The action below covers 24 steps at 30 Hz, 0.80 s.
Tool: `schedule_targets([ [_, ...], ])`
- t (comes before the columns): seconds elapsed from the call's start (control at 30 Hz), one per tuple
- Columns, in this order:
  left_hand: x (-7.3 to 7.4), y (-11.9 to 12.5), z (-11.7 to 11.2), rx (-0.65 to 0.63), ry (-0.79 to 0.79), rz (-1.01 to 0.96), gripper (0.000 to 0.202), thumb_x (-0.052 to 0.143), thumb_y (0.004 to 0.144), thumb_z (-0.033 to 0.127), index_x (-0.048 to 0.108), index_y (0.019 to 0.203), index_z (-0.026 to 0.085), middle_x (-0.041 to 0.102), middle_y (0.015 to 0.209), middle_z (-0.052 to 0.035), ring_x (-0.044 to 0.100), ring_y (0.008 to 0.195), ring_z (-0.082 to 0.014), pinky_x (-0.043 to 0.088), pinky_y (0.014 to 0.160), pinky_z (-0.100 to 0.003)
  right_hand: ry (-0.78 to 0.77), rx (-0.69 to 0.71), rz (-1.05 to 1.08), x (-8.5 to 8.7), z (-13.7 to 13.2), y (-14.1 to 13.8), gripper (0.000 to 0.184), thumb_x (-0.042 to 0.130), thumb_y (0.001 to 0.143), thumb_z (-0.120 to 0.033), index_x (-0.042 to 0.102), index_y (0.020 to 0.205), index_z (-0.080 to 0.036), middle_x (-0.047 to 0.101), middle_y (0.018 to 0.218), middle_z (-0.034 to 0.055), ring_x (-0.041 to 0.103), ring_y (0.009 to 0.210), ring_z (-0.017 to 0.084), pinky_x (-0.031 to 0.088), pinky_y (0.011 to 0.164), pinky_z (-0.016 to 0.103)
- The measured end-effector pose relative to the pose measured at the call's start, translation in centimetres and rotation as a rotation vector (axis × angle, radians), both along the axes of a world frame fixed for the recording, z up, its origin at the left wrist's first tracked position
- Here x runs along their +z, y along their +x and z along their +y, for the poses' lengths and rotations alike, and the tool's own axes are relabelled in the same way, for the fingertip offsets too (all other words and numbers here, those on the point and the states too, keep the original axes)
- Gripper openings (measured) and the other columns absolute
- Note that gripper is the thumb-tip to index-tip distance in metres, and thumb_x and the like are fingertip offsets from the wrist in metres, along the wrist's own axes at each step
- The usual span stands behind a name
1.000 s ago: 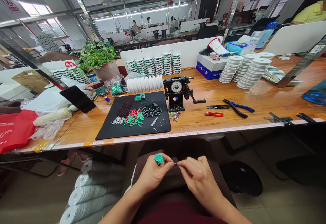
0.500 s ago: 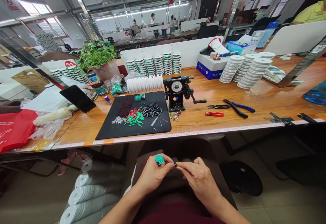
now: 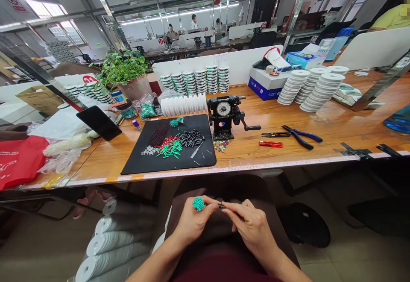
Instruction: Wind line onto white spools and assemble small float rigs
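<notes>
Over my lap, my left hand [image 3: 194, 218] and my right hand [image 3: 248, 220] meet fingertip to fingertip. Between them they pinch a small black piece [image 3: 221, 206], mostly hidden by the fingers. A bundle with round green tips [image 3: 198, 204] sticks up from my closed left hand, its lower part out of sight in the palm. On the table ahead, a black mat [image 3: 134, 160] carries black tube-like pieces [image 3: 192, 138], green and red sticks [image 3: 169, 148], dark thin strands [image 3: 158, 134], small silvery bits [image 3: 148, 150] and another green-tipped bundle [image 3: 176, 122].
A hand-cranked winder [image 3: 225, 115] with white spools [image 3: 184, 104] stands behind the mat. Pliers [image 3: 301, 137], snips [image 3: 275, 135] and a red tool [image 3: 270, 144] lie to its right. White spool stacks [image 3: 322, 92] stand at back right, white rolls [image 3: 105, 248] at lower left.
The green-tipped bundle has tilted slightly, its tips now facing more toward me. My fingers have shifted a little around the black piece. The whole view has moved slightly.
</notes>
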<state>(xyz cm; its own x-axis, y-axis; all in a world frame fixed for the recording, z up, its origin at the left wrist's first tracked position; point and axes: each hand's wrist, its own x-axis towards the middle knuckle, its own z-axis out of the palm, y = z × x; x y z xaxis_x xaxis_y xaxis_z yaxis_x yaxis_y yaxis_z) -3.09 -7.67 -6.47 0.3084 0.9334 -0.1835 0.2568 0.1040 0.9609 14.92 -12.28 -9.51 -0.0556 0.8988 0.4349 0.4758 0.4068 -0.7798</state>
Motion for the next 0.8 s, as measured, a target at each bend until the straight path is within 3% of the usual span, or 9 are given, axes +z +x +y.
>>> schedule_targets([
  [0.13,0.5,-0.2,-0.4,-0.048,0.305,0.229,0.026,0.058,0.092,0.034,0.074,0.083,0.016,0.073,0.073,-0.0062,0.063,0.065,-0.0170,0.042,0.063,-0.026,-0.184,-0.017,0.090,0.1,-0.2,0.0,0.024,0.057,0.101,-0.040,0.077,0.100,-0.027,0.066,0.054,-0.0023,0.058,0.055,0.019,0.042,0.062,0.030],
  [0.23,1.0,-0.3,-0.6,-0.083,0.468,0.386,0.022,0.054,0.095,0.029,0.068,0.083,0.017,0.068,0.069,-0.0031,0.058,0.059,-0.0144,0.038,0.060,-0.026,-0.345,-0.015,0.125,0.5,0.0,0.1,0.018,0.061,0.096,-0.037,0.077,0.094,-0.027,0.073,0.074,0.0008,0.062,0.066,0.019,0.044,0.069,0.031],
  [0.33,1.6,-0.3,-0.6,-0.053,0.411,0.361,0.025,0.050,0.097,0.032,0.064,0.082,0.018,0.063,0.067,-0.0007,0.053,0.057,-0.0131,0.036,0.058,-0.025,-0.472,0.032,0.228,0.8,0.7,0.2,0.014,0.063,0.089,-0.031,0.071,0.099,-0.024,0.073,0.098,0.0034,0.064,0.078,0.020,0.047,0.076,0.033],
  [0.4,1.8,-0.2,-0.4,-0.034,0.357,0.319,0.027,0.050,0.098,0.035,0.062,0.080,0.018,0.060,0.066,0.0001,0.050,0.058,-0.0131,0.035,0.058,-0.025,-0.558,0.110,0.389,0.9,1.2,0.2,0.019,0.063,0.087,-0.035,0.066,0.101,-0.022,0.071,0.105,0.0063,0.064,0.079,0.020,0.050,0.071,0.032],
  [0.5,1.8,0.0,0.0,-0.032,0.293,0.276,0.028,0.051,0.097,0.037,0.063,0.080,0.018,0.058,0.066,0.0006,0.049,0.059,-0.0131,0.035,0.059,-0.025,-0.672,0.236,0.547,0.8,1.7,0.3,0.028,0.064,0.088,-0.047,0.064,0.089,-0.018,0.072,0.089,0.0091,0.064,0.076,0.022,0.049,0.066,0.031],
  [0.6,1.6,0.2,0.4,-0.032,0.219,0.228,0.028,0.054,0.095,0.039,0.063,0.079,0.017,0.055,0.065,0.0013,0.045,0.060,-0.0128,0.034,0.058,-0.025,-0.719,0.266,0.614,0.7,1.7,0.4,0.036,0.069,0.086,-0.052,0.066,0.080,-0.016,0.072,0.072,0.0079,0.065,0.075,0.022,0.048,0.077,0.034],
  [0.7,1.3,0.2,0.6,-0.045,0.121,0.175,0.027,0.058,0.091,0.040,0.062,0.080,0.016,0.046,0.062,0.0034,0.038,0.059,-0.0121,0.031,0.056,-0.025,-0.719,0.204,0.775,0.7,1.6,0.4,0.037,0.075,0.082,-0.053,0.068,0.082,-0.016,0.069,0.073,0.0056,0.061,0.073,0.019,0.046,0.076,0.031],
  [0.8,0.9,-0.1,0.6,-0.098,-0.057,0.038,0.028,0.065,0.083,0.039,0.060,0.100,0.018,0.040,0.064,0.0066,0.033,0.056,-0.0111,0.029,0.054,-0.024,-0.676,0.080,0.893,0.7,1.7,0.2,0.041,0.079,0.077,-0.056,0.068,0.081,-0.016,0.055,0.066,-0.0010,0.044,0.059,0.011,0.036,0.058,0.024],
])
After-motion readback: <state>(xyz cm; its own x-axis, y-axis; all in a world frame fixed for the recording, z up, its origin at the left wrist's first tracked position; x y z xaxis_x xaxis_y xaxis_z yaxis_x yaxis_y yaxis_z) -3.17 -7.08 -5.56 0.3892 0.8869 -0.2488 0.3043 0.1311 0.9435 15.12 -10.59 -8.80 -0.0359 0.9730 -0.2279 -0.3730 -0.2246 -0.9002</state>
